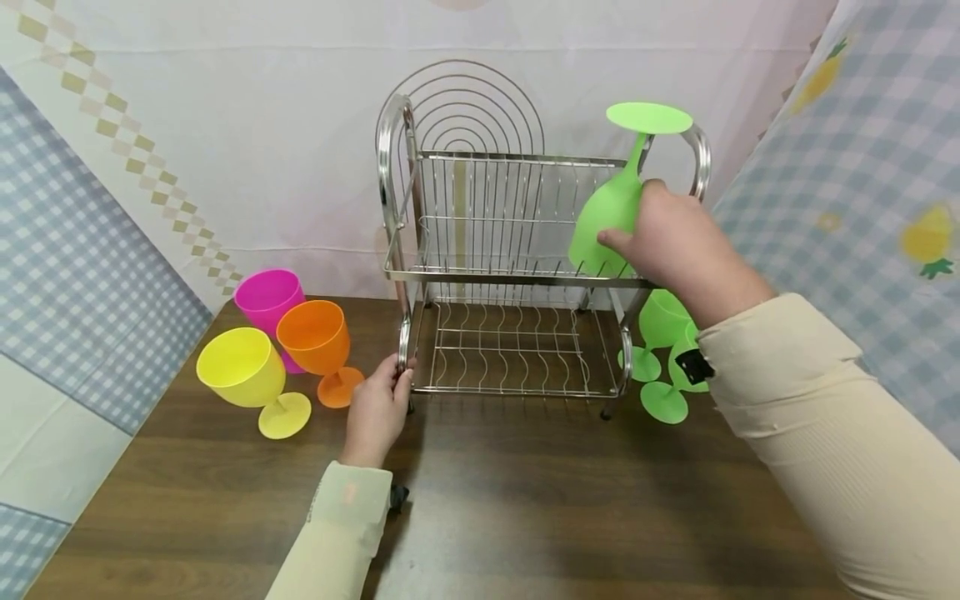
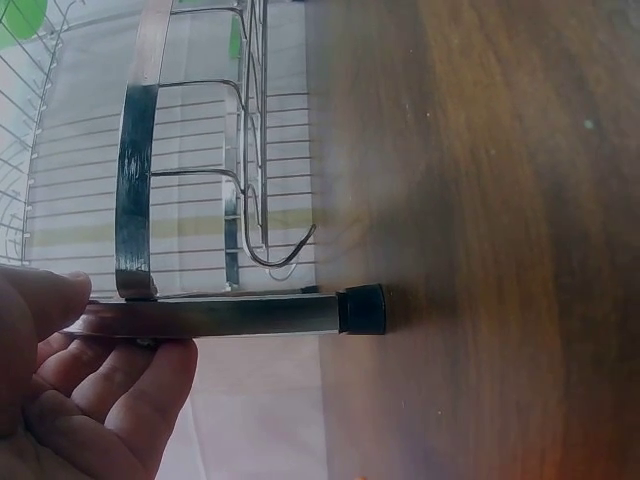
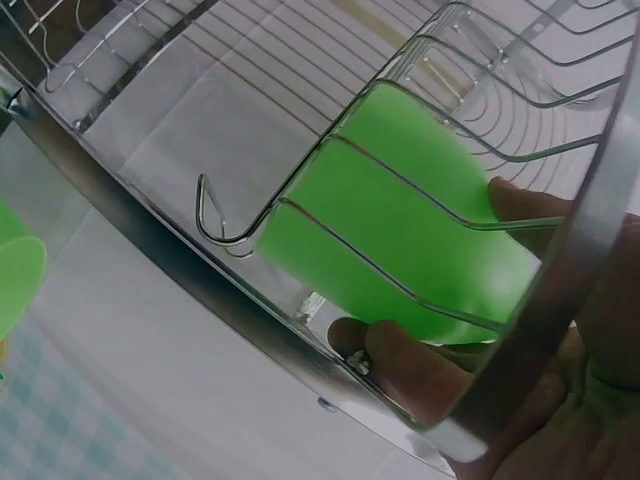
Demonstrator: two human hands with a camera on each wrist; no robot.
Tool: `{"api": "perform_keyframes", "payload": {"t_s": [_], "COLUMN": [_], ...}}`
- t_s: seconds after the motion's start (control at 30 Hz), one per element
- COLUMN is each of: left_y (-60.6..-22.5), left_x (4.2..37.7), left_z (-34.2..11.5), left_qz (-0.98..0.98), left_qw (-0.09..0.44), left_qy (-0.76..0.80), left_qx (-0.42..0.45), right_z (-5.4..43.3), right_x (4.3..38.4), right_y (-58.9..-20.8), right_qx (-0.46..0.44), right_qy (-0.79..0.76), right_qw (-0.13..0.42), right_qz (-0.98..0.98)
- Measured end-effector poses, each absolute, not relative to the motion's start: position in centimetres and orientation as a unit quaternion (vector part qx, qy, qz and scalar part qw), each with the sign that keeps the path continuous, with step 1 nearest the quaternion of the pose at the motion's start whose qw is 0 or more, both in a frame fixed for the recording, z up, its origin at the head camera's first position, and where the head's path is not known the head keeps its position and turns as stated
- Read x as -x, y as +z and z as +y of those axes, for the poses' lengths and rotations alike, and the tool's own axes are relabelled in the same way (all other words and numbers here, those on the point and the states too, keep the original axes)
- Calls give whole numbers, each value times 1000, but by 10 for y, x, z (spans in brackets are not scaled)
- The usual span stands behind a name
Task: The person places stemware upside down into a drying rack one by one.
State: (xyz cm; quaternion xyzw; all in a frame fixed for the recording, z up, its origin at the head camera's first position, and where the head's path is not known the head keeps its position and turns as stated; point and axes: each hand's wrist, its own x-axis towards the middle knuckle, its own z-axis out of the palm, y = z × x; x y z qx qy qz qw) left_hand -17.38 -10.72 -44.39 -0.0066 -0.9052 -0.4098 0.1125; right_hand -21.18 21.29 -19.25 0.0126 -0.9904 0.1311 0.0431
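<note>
A two-tier metal dish rack point(image 1: 510, 279) stands on the wooden table. At its lower left front my left hand point(image 1: 377, 408) grips the side post, thumb and fingers on either side of the tube in the left wrist view. My right hand point(image 1: 675, 237) holds a green goblet point(image 1: 603, 221) by its bowl at the right end of the upper tier. The goblet is upside down and tilted, its round base uppermost. In the right wrist view its bowl point(image 3: 400, 215) lies behind the tier's wires, with the fingers around it.
Left of the rack stand a magenta goblet point(image 1: 268, 300), an orange goblet point(image 1: 318, 342) and a yellow goblet point(image 1: 243, 367). More green goblets point(image 1: 663, 402) stand to its right, partly hidden by my right forearm. A patterned cloth point(image 1: 262, 125) hangs behind.
</note>
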Motion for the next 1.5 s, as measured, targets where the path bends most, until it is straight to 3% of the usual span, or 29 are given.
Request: {"api": "perform_keyframes", "payload": {"t_s": [0.47, 0.8, 0.93, 1.2, 1.5], "left_y": [-450, -452, -451, -450, -452], "left_x": [171, 171, 172, 172, 173], "left_z": [-104, -106, -106, -106, -107], "left_qz": [-900, -898, -899, -899, -898], "left_qw": [103, 109, 112, 113, 114], "left_qy": [-423, -426, -424, -423, -426], "left_qx": [0, 1, 2, -1, -1], "right_z": [217, 231, 240, 266, 308], "right_x": [168, 130, 122, 116, 128], "right_y": [-216, -255, -273, -304, -341], "right_qx": [-18, -66, -72, -22, 103], "right_qy": [233, 295, 307, 356, 348], "right_qw": [124, 291, 330, 342, 289], "right_qz": [-964, -908, -890, -869, -886]}}
